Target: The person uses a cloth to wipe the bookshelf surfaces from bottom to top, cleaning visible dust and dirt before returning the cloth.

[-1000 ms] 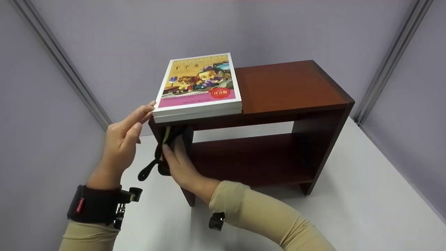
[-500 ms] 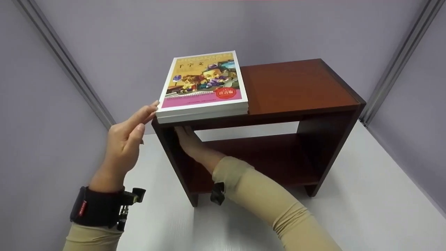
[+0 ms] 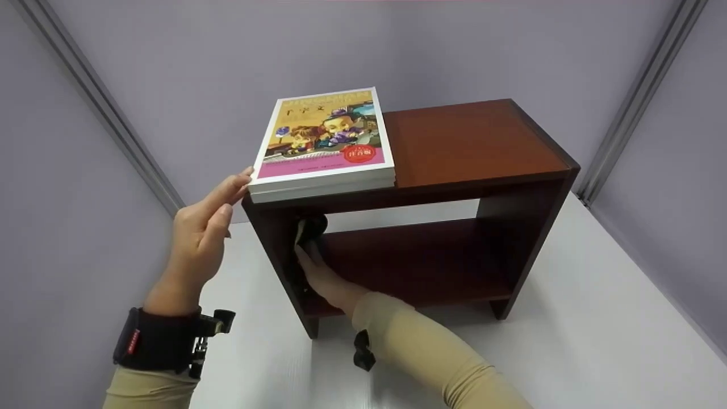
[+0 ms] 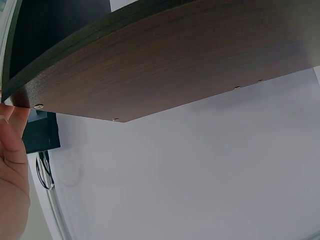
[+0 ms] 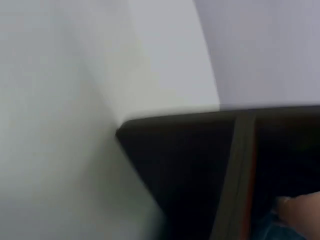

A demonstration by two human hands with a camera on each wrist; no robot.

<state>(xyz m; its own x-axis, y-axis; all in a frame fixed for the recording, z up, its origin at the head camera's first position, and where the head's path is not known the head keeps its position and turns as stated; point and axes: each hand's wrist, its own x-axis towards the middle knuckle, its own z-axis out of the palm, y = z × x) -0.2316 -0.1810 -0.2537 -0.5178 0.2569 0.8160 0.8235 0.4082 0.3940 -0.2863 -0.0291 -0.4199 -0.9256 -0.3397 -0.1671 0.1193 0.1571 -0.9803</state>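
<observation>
Left hand [image 3: 196,236] rests loose by the books [image 3: 324,136]; right hand [image 3: 324,278] meets a dark item [image 3: 314,226], grip unclear: likely soft, light, best held mid-body

The head view looked forward and down over the shelf [image 3: 454,145]; the left-wrist view faced its side panel [image 4: 165,65] closely; the right-wrist view sat near too; all three shared the shelf.
</observation>
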